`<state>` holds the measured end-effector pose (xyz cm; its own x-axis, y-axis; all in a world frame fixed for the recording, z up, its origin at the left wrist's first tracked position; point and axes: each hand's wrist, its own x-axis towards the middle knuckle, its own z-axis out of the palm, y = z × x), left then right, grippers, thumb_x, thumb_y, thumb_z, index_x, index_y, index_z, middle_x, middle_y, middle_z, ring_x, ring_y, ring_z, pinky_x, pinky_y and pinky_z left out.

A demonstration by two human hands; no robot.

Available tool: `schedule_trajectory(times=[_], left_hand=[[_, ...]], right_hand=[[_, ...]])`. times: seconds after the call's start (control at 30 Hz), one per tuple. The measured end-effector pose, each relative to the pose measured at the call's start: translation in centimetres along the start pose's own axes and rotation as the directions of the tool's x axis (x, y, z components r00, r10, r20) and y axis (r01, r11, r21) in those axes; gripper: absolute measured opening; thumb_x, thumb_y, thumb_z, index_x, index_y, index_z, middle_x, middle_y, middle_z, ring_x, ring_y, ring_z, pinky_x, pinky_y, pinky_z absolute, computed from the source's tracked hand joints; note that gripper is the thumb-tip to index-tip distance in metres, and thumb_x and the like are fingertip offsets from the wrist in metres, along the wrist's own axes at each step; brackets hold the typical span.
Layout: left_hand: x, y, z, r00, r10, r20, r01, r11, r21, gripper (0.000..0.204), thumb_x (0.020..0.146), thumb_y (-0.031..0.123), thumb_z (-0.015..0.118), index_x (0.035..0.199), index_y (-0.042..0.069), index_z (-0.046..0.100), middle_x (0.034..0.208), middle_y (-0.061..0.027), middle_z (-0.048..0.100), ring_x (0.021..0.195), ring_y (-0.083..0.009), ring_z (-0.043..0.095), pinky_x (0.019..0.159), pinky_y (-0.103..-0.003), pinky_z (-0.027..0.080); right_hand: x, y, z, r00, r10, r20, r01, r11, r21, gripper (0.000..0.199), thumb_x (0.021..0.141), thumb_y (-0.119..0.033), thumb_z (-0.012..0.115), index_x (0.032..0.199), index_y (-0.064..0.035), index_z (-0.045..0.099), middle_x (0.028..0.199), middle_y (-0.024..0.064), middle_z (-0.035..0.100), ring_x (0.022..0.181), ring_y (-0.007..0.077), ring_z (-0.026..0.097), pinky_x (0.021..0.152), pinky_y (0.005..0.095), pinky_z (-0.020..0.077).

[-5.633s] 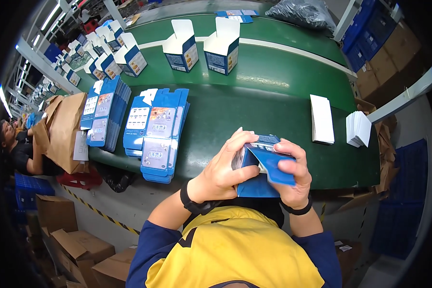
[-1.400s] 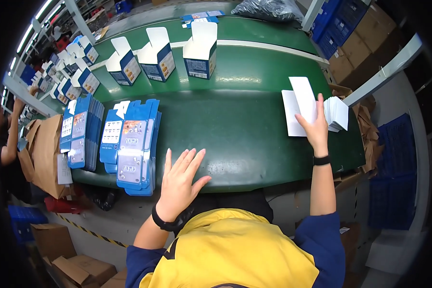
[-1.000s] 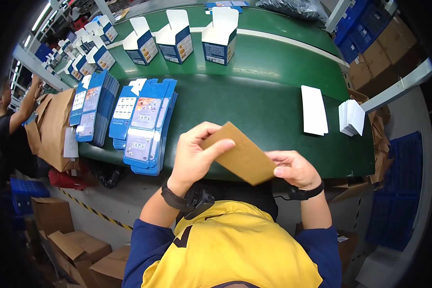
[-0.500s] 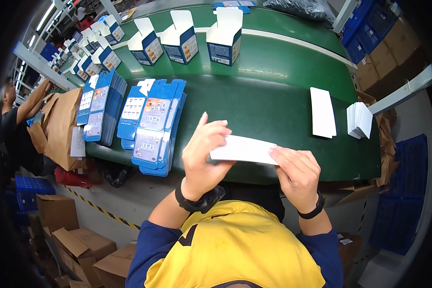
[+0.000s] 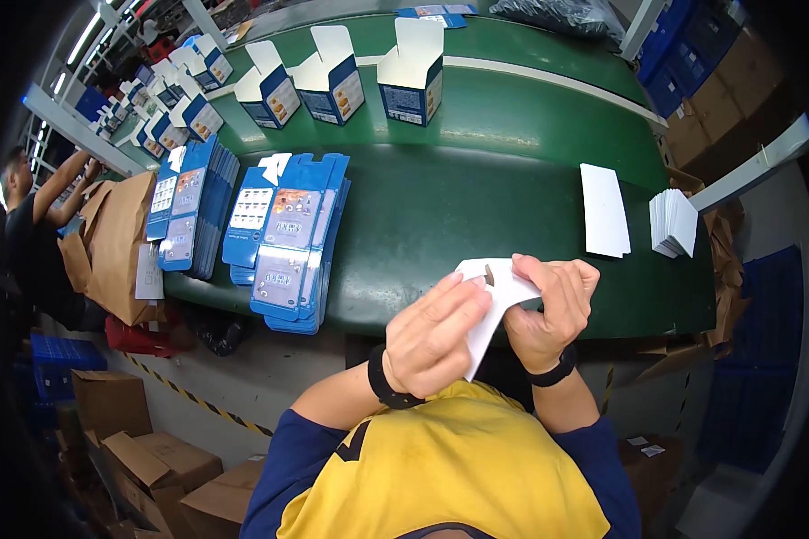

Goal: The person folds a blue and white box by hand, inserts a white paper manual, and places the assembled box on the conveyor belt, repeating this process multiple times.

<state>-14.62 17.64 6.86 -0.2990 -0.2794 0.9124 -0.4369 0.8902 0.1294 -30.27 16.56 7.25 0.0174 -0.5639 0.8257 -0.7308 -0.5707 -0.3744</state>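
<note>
A white card [image 5: 507, 286] with a small slot in it is held between my hands, bent, above the near edge of the green table [image 5: 476, 193]. My right hand [image 5: 550, 310] grips its right side, thumb along the top edge. The fingers of my left hand [image 5: 439, 332] press together on its left part beside the slot; the left thumb is hidden. One portion of the card hangs down between the hands. To the right lie flat white cards [image 5: 605, 211] and a fanned stack of white cards [image 5: 672, 225].
Two stacks of flat blue cartons [image 5: 283, 269] [image 5: 185, 216] lie at the left. Open-topped blue and white boxes [image 5: 411, 90] stand in a row on the conveyor [image 5: 512, 99]. A brown paper sack [image 5: 121, 242] and a co-worker [image 5: 36, 216] are farther left. Cardboard boxes [image 5: 162, 463] sit on the floor.
The white card has gone from lying straight between my hands to bent, its slot now showing. My left hand has moved right and down onto the card, its fingers closing.
</note>
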Motion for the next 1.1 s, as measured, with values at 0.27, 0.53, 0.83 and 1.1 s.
schedule_trajectory(times=[0.27,0.53,0.83,1.1], left_hand=[[1.3,-3.3,-1.0,0.959,-0.146,-0.242,0.186,0.971,0.152,0.021,0.075,0.001,0.070,0.082,-0.005,0.051,0.092,-0.0209,0.063,0.078,-0.0353,0.066,0.076,-0.045,0.057],[0.1,-1.2,1.4,0.895,-0.415,-0.165,0.407,0.910,-0.080,0.038,0.079,-0.003,0.065,0.110,-0.004,0.044,0.101,-0.0277,0.062,0.091,-0.0390,0.065,0.079,-0.042,0.054],[1.3,-3.0,0.7,0.975,-0.202,0.091,0.187,0.971,0.151,0.025,0.072,0.000,0.069,0.097,-0.002,0.065,0.091,-0.0160,0.067,0.088,-0.0329,0.066,0.073,-0.035,0.054],[1.5,-1.8,2.9,0.972,-0.232,0.033,0.230,0.972,0.053,0.030,0.070,-0.001,0.069,0.099,-0.003,0.063,0.091,-0.0173,0.066,0.088,-0.0346,0.066,0.073,-0.036,0.055]], right_hand=[[-1.0,-3.6,-0.7,0.989,-0.064,0.133,0.022,0.955,0.295,0.042,0.063,0.009,0.071,0.104,0.0036,0.063,0.088,0.0134,0.066,0.070,0.0263,0.062,0.063,0.0317,0.0501],[-0.4,-0.4,-1.2,0.991,-0.016,0.130,-0.001,0.991,0.133,0.043,0.063,0.010,0.065,0.105,0.0017,0.064,0.092,0.0156,0.066,0.076,0.0270,0.063,0.068,0.0314,0.0512],[0.7,15.6,-10.7,0.921,0.314,0.228,-0.220,0.906,-0.360,0.052,0.082,-0.026,0.067,0.124,0.0011,0.053,0.117,0.0205,0.059,0.103,0.0340,0.059,0.088,0.0368,0.0468],[-4.2,28.6,-17.8,0.812,0.455,0.365,-0.096,0.722,-0.685,0.023,0.087,-0.018,0.058,0.108,-0.0140,0.066,0.100,0.0158,0.064,0.083,0.0344,0.063,0.071,0.0393,0.0509]])
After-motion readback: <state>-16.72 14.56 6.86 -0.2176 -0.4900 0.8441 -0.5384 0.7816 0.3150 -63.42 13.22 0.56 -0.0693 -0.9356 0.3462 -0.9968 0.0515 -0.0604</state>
